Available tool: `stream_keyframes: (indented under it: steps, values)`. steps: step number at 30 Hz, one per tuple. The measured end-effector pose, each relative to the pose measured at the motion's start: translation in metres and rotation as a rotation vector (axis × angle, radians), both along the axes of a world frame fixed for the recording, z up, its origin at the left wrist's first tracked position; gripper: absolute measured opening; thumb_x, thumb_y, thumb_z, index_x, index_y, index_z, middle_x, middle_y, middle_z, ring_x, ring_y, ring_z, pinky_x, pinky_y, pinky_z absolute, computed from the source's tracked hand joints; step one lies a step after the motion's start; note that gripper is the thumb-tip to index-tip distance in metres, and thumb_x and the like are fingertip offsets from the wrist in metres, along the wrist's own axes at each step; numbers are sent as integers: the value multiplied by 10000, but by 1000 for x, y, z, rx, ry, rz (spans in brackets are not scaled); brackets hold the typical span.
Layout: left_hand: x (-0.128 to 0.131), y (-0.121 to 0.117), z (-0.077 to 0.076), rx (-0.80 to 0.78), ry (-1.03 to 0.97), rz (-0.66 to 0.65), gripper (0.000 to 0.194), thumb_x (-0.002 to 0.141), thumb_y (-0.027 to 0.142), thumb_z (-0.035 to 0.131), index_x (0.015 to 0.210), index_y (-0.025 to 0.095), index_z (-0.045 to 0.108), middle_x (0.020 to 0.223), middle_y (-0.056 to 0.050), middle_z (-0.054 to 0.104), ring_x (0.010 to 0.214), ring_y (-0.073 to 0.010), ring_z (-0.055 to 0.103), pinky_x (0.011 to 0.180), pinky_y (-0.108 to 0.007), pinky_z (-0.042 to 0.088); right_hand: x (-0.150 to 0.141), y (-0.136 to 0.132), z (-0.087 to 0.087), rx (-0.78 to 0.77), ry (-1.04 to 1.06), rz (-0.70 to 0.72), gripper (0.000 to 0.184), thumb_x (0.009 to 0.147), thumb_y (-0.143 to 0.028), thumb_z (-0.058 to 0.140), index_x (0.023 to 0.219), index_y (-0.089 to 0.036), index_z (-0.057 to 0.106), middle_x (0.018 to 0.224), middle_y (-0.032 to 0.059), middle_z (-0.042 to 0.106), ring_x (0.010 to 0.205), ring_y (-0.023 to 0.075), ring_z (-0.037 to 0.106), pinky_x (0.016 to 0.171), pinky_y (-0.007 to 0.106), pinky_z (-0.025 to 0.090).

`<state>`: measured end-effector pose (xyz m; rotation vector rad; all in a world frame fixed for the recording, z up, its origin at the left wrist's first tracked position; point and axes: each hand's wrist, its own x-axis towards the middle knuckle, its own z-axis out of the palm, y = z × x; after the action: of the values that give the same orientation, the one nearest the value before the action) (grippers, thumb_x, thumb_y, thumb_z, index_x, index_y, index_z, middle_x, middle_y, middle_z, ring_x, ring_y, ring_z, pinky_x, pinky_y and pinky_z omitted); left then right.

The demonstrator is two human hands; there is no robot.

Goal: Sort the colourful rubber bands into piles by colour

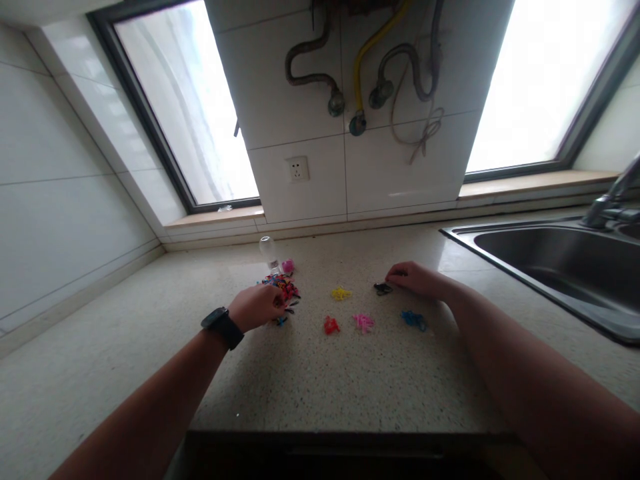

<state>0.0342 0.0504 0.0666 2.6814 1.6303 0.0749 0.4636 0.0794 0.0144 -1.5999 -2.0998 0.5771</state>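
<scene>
My left hand [257,306], with a dark watch on the wrist, is at the near side of a mixed heap of small coloured rubber bands [285,285]. Its fingers are curled closed, and what they hold is hidden. At the right, my right hand [404,275] reaches to a small pile of black bands [383,288], thumb and fingertips pinched together at its edge. Whatever is in that pinch is too small to make out. Between and in front of the hands lie separate piles: yellow bands [341,293], red bands [331,325], pink bands [363,323] and blue bands [413,319].
A clear bottle [269,252] stands behind the mixed heap, beside a pink cap [288,266]. A steel sink [460,241] with a tap [607,207] is set into the speckled countertop [350,387] at right. Pipes and a socket [299,169] are on the tiled wall.
</scene>
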Motion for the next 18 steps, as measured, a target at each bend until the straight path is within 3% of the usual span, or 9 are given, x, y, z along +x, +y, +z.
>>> stream_keyframes:
  steps: [18]
  values:
    - [-1, 1, 3, -19, -29, -2, 238, 818, 417, 579, 823, 242, 739, 728, -20, 680, 608, -133, 549, 555, -259, 276, 0, 0, 0, -1, 0, -3, 334, 846, -474, 582, 923, -193, 745, 906, 79, 749, 826, 227, 666, 779, 327, 497]
